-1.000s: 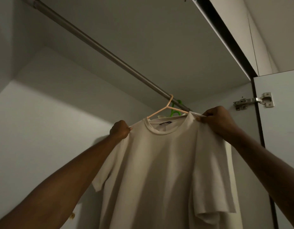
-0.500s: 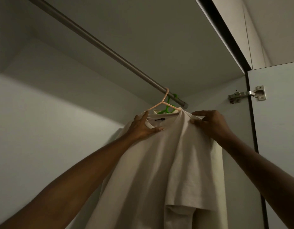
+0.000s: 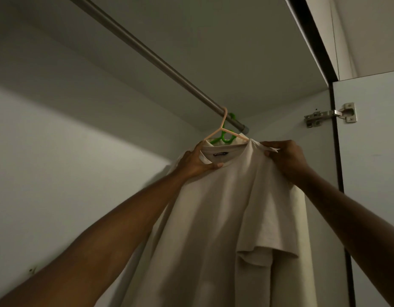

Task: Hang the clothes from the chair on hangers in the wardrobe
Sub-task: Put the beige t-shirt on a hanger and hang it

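Observation:
A cream T-shirt (image 3: pixel 216 218) hangs on a pale pink hanger (image 3: pixel 222 129), whose hook sits over the metal wardrobe rail (image 3: pixel 151 56) near its right end. My left hand (image 3: pixel 196 162) grips the shirt's collar at the left side of the neck. My right hand (image 3: pixel 286 158) pinches the right shoulder seam. A green hanger (image 3: pixel 227 138) hangs right behind the pink one, mostly hidden by the shirt.
The wardrobe's back wall (image 3: pixel 59 173) lies to the left, its top panel (image 3: pixel 213 41) above. The open door (image 3: pixel 373 173) with a metal hinge (image 3: pixel 331 115) stands at the right. Another pale garment seems to hang behind the shirt.
My left hand shifted from the shirt's left shoulder to the collar. The shirt turned edge-on and slid toward the rail's right end. My right hand stayed on the right shoulder.

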Motion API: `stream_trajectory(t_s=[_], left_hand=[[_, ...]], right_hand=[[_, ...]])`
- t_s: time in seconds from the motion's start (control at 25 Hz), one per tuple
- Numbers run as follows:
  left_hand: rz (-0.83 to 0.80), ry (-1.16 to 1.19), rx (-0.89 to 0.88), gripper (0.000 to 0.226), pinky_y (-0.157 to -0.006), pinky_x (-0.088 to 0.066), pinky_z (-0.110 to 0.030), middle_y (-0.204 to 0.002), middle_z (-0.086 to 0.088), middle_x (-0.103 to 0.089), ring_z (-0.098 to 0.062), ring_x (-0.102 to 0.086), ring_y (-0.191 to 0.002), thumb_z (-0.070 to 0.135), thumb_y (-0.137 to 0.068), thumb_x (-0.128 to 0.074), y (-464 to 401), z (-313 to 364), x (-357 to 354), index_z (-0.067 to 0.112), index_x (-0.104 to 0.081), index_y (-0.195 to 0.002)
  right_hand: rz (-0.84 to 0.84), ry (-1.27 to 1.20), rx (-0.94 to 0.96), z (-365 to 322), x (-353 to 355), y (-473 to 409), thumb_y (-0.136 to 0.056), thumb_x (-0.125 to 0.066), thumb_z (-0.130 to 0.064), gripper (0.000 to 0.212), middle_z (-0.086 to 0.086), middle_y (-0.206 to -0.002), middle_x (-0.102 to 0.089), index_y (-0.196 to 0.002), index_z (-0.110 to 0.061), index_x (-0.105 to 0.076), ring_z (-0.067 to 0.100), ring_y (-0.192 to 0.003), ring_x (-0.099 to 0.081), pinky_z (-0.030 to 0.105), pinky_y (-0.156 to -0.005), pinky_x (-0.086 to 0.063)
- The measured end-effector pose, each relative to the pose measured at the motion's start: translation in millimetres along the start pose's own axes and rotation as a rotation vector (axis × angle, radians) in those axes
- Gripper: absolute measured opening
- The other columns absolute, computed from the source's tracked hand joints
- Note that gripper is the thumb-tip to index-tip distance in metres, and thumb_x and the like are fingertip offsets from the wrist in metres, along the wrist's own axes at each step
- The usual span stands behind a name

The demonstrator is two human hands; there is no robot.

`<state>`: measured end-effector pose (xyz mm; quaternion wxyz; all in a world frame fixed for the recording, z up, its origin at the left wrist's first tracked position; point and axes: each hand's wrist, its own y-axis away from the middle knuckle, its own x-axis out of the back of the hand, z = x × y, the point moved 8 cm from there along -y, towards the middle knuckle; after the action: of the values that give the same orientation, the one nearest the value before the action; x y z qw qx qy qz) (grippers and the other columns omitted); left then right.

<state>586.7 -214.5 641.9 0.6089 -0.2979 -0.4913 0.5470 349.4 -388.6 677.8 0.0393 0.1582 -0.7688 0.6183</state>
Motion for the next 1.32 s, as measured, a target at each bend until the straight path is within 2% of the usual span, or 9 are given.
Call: stream_trajectory(t_s=[0.16, 0.28, 0.4, 0.52, 0.6, 0.68, 0.84, 1.0, 1.32], left_hand=[[-0.007, -0.031, 0.030, 0.109, -0.099, -0.048, -0.035, -0.148, 0.004, -0.053, -0.025, -0.052, -0.133, 0.084, -0.059, -0.074, 1, -5, -3, 0.049, -0.025, -0.150], [0.046, -0.125, 0.078, 0.115, -0.105, -0.047, -0.042, -0.152, -0.005, -0.049, -0.030, -0.048, -0.137, 0.092, -0.057, -0.065, 5, -8, 5, 0.046, -0.022, -0.153], [0.073, -0.225, 0.088, 0.119, -0.113, -0.038, -0.046, -0.156, -0.016, -0.039, -0.035, -0.039, -0.142, 0.091, -0.064, -0.059, 18, -7, 16, 0.031, -0.019, -0.158], [0.065, -0.303, 0.109, 0.120, -0.112, -0.036, -0.053, -0.158, -0.016, -0.033, -0.037, -0.035, -0.143, 0.092, -0.066, -0.055, 38, -13, 24, 0.029, -0.014, -0.159], [0.043, -0.411, 0.085, 0.114, -0.111, -0.035, -0.055, -0.160, -0.017, -0.028, -0.039, -0.033, -0.144, 0.091, -0.071, -0.052, 57, -10, 30, 0.031, -0.013, -0.160], [-0.019, -0.585, -0.013, 0.105, -0.114, -0.030, -0.056, -0.164, -0.019, -0.018, -0.039, -0.025, -0.148, 0.087, -0.079, -0.049, 86, -2, 29, 0.032, -0.011, -0.161], [-0.104, -0.690, -0.031, 0.099, -0.117, -0.025, -0.058, -0.166, -0.020, -0.014, -0.037, -0.020, -0.151, 0.084, -0.085, -0.043, 159, -5, 37, 0.034, -0.007, -0.162], [-0.144, -0.822, 0.105, 0.099, -0.115, -0.028, -0.056, -0.165, -0.020, -0.018, -0.038, -0.025, -0.149, 0.082, -0.088, -0.040, 240, -18, 47, 0.021, -0.013, -0.161], [-0.285, -0.952, 0.392, 0.090, -0.112, -0.030, -0.057, -0.163, -0.025, -0.019, -0.041, -0.025, -0.148, 0.070, -0.095, -0.043, 443, -23, 39, 0.015, -0.016, -0.161]], right_hand=[[-0.005, -0.014, 0.002, 10, 0, 1, -0.097, -0.066, -0.011, 0.035, 0.003, -0.135, -0.068, -0.129, -0.021, -0.072, 0.023, -0.125, -0.061, 0.028, -0.098, -0.044], [0.030, -0.027, -0.019, 9, 5, 9, -0.094, -0.071, -0.022, 0.038, 0.007, -0.134, -0.068, -0.132, -0.019, -0.070, 0.027, -0.119, -0.064, 0.040, -0.103, -0.051], [0.124, 0.297, 0.027, -9, 7, 32, -0.093, -0.072, -0.037, 0.053, 0.016, -0.133, -0.065, -0.140, -0.016, -0.059, 0.037, -0.117, -0.061, 0.044, -0.093, -0.049], [0.125, 0.608, 0.203, -36, -19, 70, -0.097, -0.060, -0.041, 0.066, 0.026, -0.153, -0.039, -0.152, -0.010, -0.038, 0.045, -0.136, -0.042, 0.054, -0.108, -0.039], [0.152, 0.673, 0.301, -45, -36, 93, -0.101, -0.049, -0.045, 0.073, 0.026, -0.167, -0.009, -0.159, -0.009, -0.024, 0.045, -0.154, -0.013, 0.058, -0.123, -0.015], [0.152, 0.666, 0.336, -46, -51, 117, -0.103, -0.040, -0.047, 0.075, 0.024, -0.169, 0.006, -0.163, -0.010, -0.014, 0.043, -0.157, 0.004, 0.057, -0.126, -0.001], [0.070, 0.680, 0.418, -44, -80, 177, -0.099, -0.049, -0.038, 0.079, 0.028, -0.168, 0.004, -0.162, -0.005, -0.014, 0.043, -0.156, 0.006, 0.058, -0.127, 0.000], [-0.100, 0.679, 0.441, -34, -101, 237, -0.090, -0.044, -0.023, 0.073, 0.036, -0.165, -0.003, -0.156, 0.004, -0.028, 0.048, -0.155, 0.001, 0.060, -0.126, -0.004], [-0.404, 0.488, 0.462, -13, -124, 385, -0.091, -0.043, -0.017, 0.065, 0.040, -0.161, -0.016, -0.149, 0.011, -0.036, 0.052, -0.152, -0.010, 0.060, -0.125, -0.007]])
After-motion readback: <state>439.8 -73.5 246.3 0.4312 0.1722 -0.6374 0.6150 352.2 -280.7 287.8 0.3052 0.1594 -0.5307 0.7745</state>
